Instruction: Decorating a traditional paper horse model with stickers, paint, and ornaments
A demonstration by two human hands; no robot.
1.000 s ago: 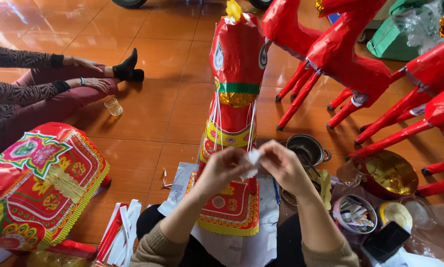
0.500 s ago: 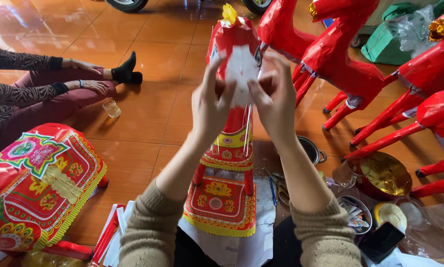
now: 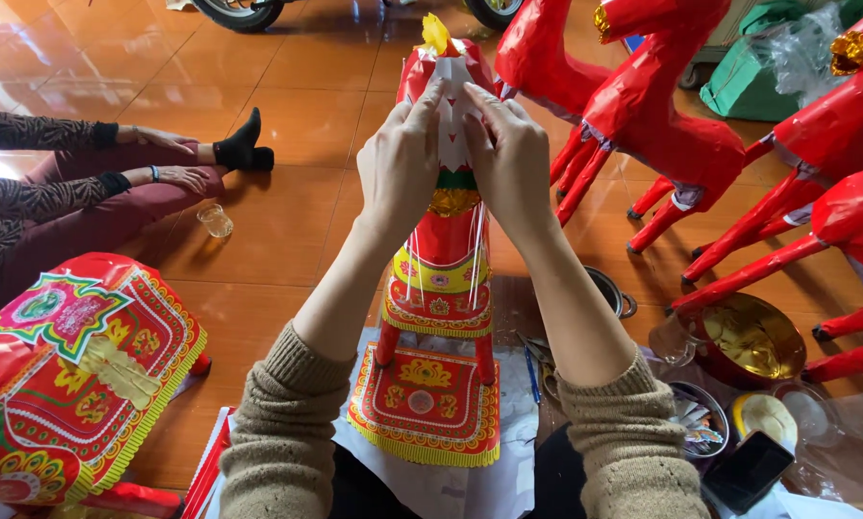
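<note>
- The left hand [image 3: 402, 159] and right hand [image 3: 513, 159] are both pinching a white paper piece [image 3: 453, 115] against the red paper horse [image 3: 441, 250]
- The horse is standing on the floor [image 3: 287, 221]

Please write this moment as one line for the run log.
left hand: pressing white paper piece | right hand: same | red paper horse: upright
</note>
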